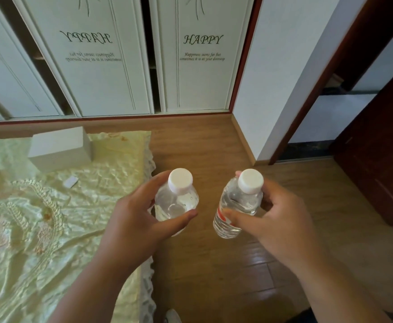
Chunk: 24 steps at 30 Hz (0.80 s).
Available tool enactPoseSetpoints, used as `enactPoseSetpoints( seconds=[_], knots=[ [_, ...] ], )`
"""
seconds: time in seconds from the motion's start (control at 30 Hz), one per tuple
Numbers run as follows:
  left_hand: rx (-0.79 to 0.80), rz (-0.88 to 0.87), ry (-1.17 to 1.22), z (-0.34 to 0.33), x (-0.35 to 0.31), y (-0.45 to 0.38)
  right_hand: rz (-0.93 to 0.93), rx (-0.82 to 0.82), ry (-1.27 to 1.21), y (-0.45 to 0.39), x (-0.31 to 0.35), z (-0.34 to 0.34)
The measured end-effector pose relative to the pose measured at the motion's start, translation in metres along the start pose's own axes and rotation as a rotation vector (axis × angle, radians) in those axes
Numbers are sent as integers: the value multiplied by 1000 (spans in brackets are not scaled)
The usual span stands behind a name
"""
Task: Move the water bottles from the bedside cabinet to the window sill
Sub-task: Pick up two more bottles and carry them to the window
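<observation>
Wooden floor (214, 264) beside the bed (51, 229): the left hand (132, 227) grips one bottle (177, 203), the right hand (282, 220) another bottle (235, 206), both upright in mid-air, likely being carried to the sill, unseen.

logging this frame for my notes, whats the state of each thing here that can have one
clear plastic water bottle with white cap in the left hand: capped, upright, held off the floor
clear plastic water bottle with white cap and red label: capped, slightly tilted, held
left hand: grip curled round its bottle
right hand: grip curled round its bottle
white sliding wardrobe doors: slightly apart, dark gaps showing
white rectangular box on the bed: closed
dark brown wooden door: open
</observation>
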<state>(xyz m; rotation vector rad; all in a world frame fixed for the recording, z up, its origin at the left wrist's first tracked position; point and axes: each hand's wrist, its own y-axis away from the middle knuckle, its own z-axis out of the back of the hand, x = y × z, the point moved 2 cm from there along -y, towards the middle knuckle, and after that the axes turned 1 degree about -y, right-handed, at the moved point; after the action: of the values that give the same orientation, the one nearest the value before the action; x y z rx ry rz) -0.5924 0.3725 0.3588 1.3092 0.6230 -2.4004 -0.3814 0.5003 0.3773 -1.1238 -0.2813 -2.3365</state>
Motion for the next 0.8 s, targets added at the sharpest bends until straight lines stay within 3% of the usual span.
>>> enactPoseSetpoints(
  seconds=[0.43,0.8],
  knots=[
    [12,-1,-48,7,28,-66,-39,30,33,-71,0,-17],
    [-43,63,-93,-36,18,-174,-10,71,-72,-200,-38,9]
  ],
)
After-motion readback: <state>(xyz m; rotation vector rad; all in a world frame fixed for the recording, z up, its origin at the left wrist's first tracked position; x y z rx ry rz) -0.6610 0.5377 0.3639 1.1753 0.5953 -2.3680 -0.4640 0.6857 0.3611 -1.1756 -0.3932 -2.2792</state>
